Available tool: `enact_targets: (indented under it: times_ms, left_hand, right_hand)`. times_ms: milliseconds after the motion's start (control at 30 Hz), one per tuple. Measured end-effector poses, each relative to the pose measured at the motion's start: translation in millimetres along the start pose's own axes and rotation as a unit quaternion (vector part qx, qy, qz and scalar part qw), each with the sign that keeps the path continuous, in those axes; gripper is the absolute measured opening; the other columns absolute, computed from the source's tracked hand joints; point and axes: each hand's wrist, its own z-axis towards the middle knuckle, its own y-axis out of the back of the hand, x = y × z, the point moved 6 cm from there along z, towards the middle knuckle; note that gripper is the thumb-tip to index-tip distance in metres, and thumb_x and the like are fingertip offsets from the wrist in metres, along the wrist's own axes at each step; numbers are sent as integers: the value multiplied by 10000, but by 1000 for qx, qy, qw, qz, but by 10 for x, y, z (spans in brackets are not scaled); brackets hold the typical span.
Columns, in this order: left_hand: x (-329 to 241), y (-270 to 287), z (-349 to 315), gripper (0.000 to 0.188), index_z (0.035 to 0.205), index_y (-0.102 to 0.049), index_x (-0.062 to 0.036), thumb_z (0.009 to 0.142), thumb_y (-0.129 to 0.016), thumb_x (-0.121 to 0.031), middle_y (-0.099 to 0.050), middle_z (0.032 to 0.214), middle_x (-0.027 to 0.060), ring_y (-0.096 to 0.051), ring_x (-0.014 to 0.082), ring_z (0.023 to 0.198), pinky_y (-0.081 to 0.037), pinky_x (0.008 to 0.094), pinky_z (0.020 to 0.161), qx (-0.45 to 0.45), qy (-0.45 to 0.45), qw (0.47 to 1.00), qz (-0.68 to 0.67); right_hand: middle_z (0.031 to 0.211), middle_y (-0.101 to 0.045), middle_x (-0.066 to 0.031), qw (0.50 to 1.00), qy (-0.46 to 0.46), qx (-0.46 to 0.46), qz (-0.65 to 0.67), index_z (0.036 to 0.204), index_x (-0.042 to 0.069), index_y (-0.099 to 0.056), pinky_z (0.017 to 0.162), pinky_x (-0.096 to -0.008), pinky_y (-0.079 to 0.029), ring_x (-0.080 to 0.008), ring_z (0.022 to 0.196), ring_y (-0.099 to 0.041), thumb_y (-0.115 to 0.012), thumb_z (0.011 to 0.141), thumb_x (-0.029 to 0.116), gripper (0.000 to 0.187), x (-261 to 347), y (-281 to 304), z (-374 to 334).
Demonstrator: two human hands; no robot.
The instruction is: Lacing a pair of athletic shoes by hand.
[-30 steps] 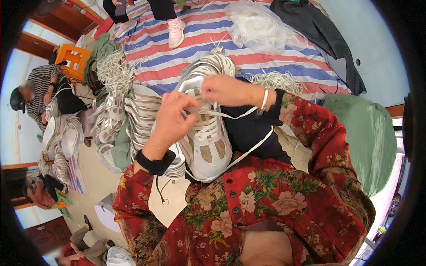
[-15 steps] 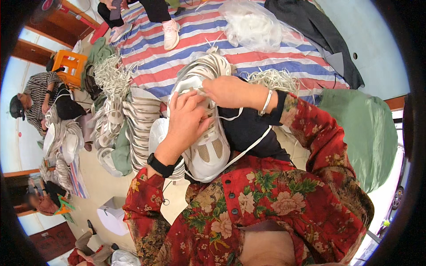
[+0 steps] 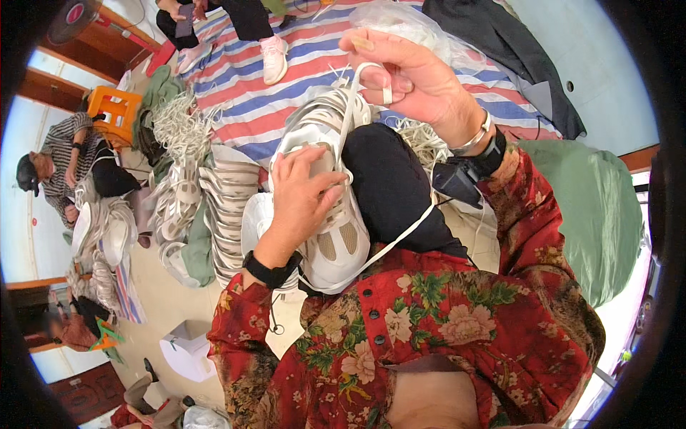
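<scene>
A white shoe upper (image 3: pixel 340 250) with beige mesh patches lies across my lap, toe toward me. My left hand (image 3: pixel 304 193) holds it at the tongue and lacing area, fingers bent over the top. Raised to the upper right, my right hand (image 3: pixel 421 82) grips a white shoelace (image 3: pixel 349 114), which loops around its fingers and runs taut down to the upper. Another length of lace hangs in a long loop from the toe side across my dark-clothed leg (image 3: pixel 393 193). More nested uppers (image 3: pixel 325 107) lie just beyond the one I hold.
Stacked uppers (image 3: pixel 229 207) stand left, with a heap of white laces (image 3: pixel 182 118) behind. A striped sheet (image 3: pixel 314 50) covers the floor ahead. A green bag (image 3: pixel 582 222) sits right. Other people sit left and ahead, near an orange stool (image 3: pixel 114 111).
My right hand has moved up and right, away from the upper, drawing the shoelace out taut. My left hand has stayed nearly in place on the upper.
</scene>
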Motion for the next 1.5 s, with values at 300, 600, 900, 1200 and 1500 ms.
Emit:
enact_targets:
  times_ms: [300,600,900,1200,1500]
  left_hand:
    - [481,276,-92,251,1082,-617,-55,836,-600,-104,-542,1160,135,-504,295,1084,-398,365,933,-27,76,989,-125]
    - [748,296,-304,325,1059,-617,-73,753,-666,26,-524,1151,96,-552,201,1064,-489,290,869,13,144,951,-274]
    - [698,331,-329,442,1163,-587,-99,757,-619,73,-471,1244,97,-530,203,1117,-510,306,889,16,169,937,-305]
    - [651,342,-287,440,1145,-578,-104,748,-649,73,-483,1233,86,-540,206,1098,-526,299,865,37,151,956,-250]
    - [589,395,-248,378,1072,-566,-90,747,-628,93,-512,1234,98,-559,221,1102,-545,294,807,46,134,967,-211]
  right_hand:
    - [659,-558,-64,961,59,-47,-265,1025,69,-599,458,-228,-387,-112,434,-455,-522,936,154,144,341,-7,-117]
    - [815,-628,-78,582,128,46,-802,963,133,-607,585,-363,-510,-264,734,-644,-590,848,167,121,-811,134,-336]
    - [793,-594,-35,715,127,89,-681,889,130,-687,643,-310,-479,-232,763,-618,-678,770,112,120,-1175,205,-331]
    - [840,-545,-87,773,132,49,-619,804,44,-558,684,-336,-455,-266,763,-563,-667,767,72,119,-1205,133,-395]
    - [832,-605,-147,739,40,-3,-672,850,36,-556,683,-437,-484,-340,793,-610,-566,854,205,170,-1296,43,-387]
